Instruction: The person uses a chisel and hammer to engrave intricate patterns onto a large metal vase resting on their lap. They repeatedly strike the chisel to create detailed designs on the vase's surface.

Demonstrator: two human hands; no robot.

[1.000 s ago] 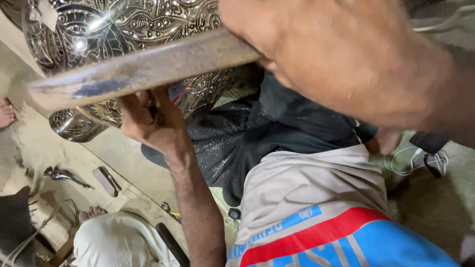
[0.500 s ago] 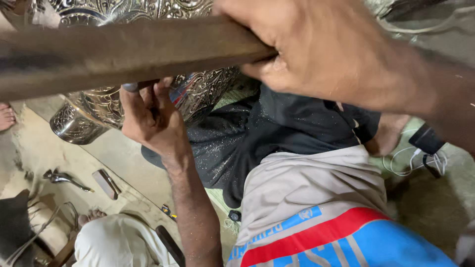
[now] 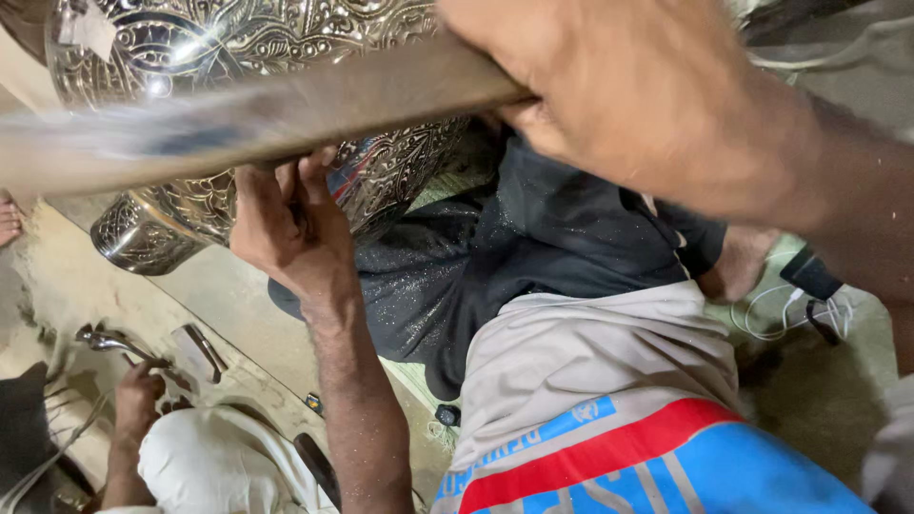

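Hands at work on an engraved metal vessel (image 3: 257,48), seen from above by the person wearing the camera. The vessel is silvery, covered in fine floral relief, and fills the upper left of the view; its rounded foot (image 3: 143,238) hangs over the pale floor (image 3: 219,295).

The right hand (image 3: 628,90) is large and close to the camera at the top. Its fingers are wrapped tight around the end of a long handle (image 3: 267,109). The handle crosses in front of the vessel toward the left edge and is blurred, so what sort of tool it is cannot be told.

The left hand (image 3: 290,228) comes up from the bottom on a bare forearm. Its fingers are curled and pressed against the vessel's underside, just below the handle; whether they pinch anything cannot be told.

Below the vessel lies dark cloth (image 3: 533,238) dusted with shiny specks, over the person's lap, then grey, red and blue fabric (image 3: 619,428).

At the lower left, another person in white (image 3: 205,466) sits on the floor, one hand (image 3: 138,395) near small metal tools (image 3: 109,341).
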